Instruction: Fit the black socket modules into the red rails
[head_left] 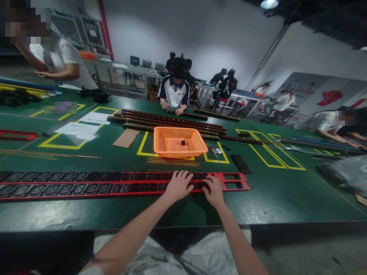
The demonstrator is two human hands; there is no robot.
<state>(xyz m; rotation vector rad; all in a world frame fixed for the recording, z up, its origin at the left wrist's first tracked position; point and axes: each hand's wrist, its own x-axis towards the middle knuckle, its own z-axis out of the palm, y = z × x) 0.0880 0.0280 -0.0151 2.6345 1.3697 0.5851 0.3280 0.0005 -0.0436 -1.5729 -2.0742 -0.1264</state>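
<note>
Two long red strips point(86, 182) lie side by side near the table's front edge, filled with black socket modules except for some empty openings at the right end point(235, 181). My left hand point(179, 185) rests on the strips with fingers spread flat over the black modules. My right hand point(213, 189) lies just to its right, fingers curled down onto a black module in the nearer strip. Both hands touch the strips about where the filled part ends.
An orange basket point(197, 147) with one small black part stands behind the strips. Thin rods point(172, 162), a screwdriver point(213, 152), a black flat piece point(241, 163), cardboard point(126, 138) and long dark strips point(172, 122) lie on the green table point(272, 198). A person across works on another strip; others nearby.
</note>
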